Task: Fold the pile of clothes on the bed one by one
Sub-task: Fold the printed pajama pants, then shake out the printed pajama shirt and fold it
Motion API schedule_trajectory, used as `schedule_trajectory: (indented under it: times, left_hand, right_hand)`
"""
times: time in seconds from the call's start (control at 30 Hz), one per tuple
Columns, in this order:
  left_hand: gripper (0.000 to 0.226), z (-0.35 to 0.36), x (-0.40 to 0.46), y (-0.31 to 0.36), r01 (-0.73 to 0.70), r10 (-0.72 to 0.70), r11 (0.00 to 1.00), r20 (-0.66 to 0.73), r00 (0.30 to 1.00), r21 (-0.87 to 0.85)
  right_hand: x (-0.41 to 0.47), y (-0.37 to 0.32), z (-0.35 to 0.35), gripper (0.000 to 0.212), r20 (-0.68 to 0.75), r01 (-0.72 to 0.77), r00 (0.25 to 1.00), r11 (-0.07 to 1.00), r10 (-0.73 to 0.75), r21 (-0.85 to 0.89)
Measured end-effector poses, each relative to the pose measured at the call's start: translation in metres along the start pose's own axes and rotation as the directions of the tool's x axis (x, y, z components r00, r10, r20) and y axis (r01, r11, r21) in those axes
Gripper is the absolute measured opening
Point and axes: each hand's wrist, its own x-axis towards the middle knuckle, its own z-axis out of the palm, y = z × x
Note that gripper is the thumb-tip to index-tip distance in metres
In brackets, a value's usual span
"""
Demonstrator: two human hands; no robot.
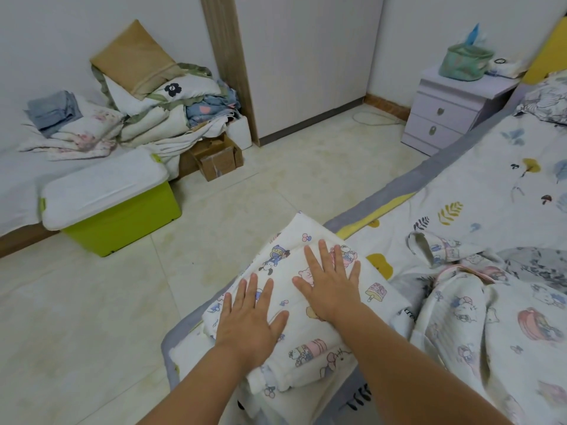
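Pressing flat on folded garment (310, 305) atop bed (478, 185): both hands.

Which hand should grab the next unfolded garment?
Right, probably. The right hand lies nearer the unfolded pile, which sits on its side; the left hand would have to cross over it.

Bare bed sheet (478, 167) is left free ahead; the right is blocked by unfolded clothes (491, 317).
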Motion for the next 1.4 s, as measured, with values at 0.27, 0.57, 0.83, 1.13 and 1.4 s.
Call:
schedule_trajectory:
  times: [0.27,0.57,0.83,1.13,1.4]
  left_hand:
    - [0.068,-0.024,-0.008,0.004,-0.020,0.019,1.000,0.081,0.997,0.012]
    - [0.028,-0.081,-0.039,0.016,-0.111,0.102,0.988,-0.093,0.991,-0.108]
    - [0.023,-0.131,-0.101,0.035,-0.342,0.328,0.939,-0.196,0.924,-0.041]
    - [0.024,-0.153,-0.176,0.068,-0.547,0.549,0.835,-0.135,0.825,0.052]
    - [0.022,-0.150,-0.226,0.146,-0.710,0.722,0.689,-0.049,0.690,0.145]
  right_hand:
    - [-0.015,-0.004,-0.034,0.055,-0.007,0.052,0.999,0.994,-0.052,0.098]
    - [-0.092,-0.018,-0.081,0.026,-0.147,0.108,0.986,0.966,-0.074,0.236]
    - [-0.181,-0.029,-0.112,0.020,-0.112,0.051,0.993,0.987,-0.034,0.153]
    - [-0.314,-0.019,-0.125,0.023,-0.154,-0.141,0.975,0.981,0.160,0.131]
    - [-0.419,0.027,-0.137,0.022,-0.128,-0.344,0.920,0.921,0.369,0.180]
